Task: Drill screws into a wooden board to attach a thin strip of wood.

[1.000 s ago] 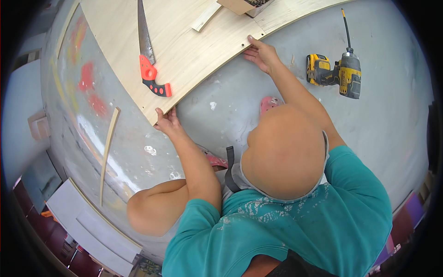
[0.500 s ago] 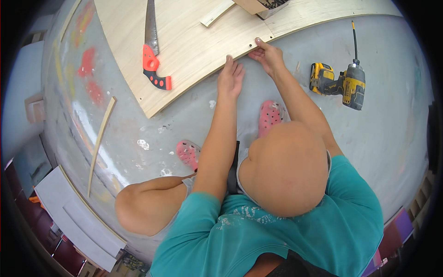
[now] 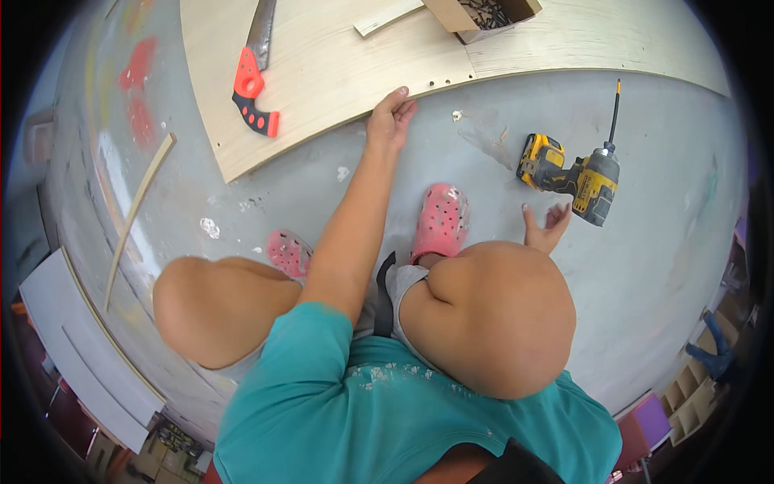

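My left hand point(image 3: 393, 121) is at the front edge of a pale plywood sheet point(image 3: 347, 77); its thumb lies over the edge and its curled fingers are beside it. Several small dark holes show along that edge, just right of the thumb. My right hand point(image 3: 548, 229) is away from the sheet, its fingers apart, with nothing in it. Part of that hand and its forearm are hidden behind my raised knee. Just beyond its fingers a yellow and black cordless impact driver point(image 3: 595, 185) lies on the floor, its long bit pointing away from me.
On the plywood lie a handsaw point(image 3: 249, 81) with an orange and black handle, a short wood strip point(image 3: 387, 19) and an open cardboard box of dark screws point(image 3: 472, 36). A thin curved wood strip point(image 3: 139, 210) rests on the paint-stained grey floor point(image 3: 484, 161) at left.
My right hand has let go of the plywood edge and moved back and right, toward the impact driver. The left hand stays at the edge. The whole view has shifted.
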Demonstrator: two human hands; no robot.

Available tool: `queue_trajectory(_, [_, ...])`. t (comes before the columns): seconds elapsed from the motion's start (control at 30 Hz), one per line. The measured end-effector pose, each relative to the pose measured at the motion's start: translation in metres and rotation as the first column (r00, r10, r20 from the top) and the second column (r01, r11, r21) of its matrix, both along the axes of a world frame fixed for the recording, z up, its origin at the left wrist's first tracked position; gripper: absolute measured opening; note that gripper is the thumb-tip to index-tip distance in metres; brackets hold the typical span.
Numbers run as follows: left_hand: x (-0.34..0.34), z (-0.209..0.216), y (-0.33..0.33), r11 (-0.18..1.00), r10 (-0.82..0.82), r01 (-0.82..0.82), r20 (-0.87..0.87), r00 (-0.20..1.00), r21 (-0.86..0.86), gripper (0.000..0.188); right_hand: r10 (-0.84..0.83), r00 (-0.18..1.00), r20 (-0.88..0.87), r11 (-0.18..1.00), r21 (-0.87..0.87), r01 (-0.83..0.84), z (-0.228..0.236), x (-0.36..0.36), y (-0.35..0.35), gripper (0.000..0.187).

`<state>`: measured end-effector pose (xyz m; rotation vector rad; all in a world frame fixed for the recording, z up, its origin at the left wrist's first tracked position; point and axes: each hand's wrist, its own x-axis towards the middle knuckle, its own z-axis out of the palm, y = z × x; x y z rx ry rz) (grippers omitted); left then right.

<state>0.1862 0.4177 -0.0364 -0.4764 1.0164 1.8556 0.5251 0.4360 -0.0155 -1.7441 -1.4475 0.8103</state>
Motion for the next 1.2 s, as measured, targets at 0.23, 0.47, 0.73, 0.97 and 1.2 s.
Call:
queue_trajectory(0.23, [-0.004,-0.001,-0.029,0.997,-0.015,0.015,0.005,1.0,0.077,0.022,0.356,0.906,-0.228,0.933,0.145,-0.33,0.069,-0.055,0.074,0.045])
queue_trajectory(0.47, [-0.018,-0.001,-0.052,0.993,-0.035,0.035,-0.005,0.999,0.108,0.023,0.566,0.813,-0.139,0.783,-0.219,-0.582,0.188,-0.119,0.031,0.021])
queue_trajectory(0.73, [-0.03,-0.014,-0.08,0.994,-0.015,0.017,-0.012,1.0,0.109,0.022,0.812,0.572,0.119,0.529,-0.566,-0.633,0.226,-0.196,0.011,0.018])
queue_trajectory(0.97, [-0.043,-0.027,-0.09,0.993,-0.015,0.016,-0.011,1.0,0.115,0.021,0.803,0.595,0.013,0.47,-0.627,-0.621,0.224,-0.233,-0.001,0.018])
queue_trajectory(1.2, [-0.049,-0.026,-0.095,0.993,-0.015,0.014,0.006,1.0,0.121,0.02,0.8,0.6,0.031,0.494,-0.602,-0.628,0.223,-0.243,-0.005,0.011])
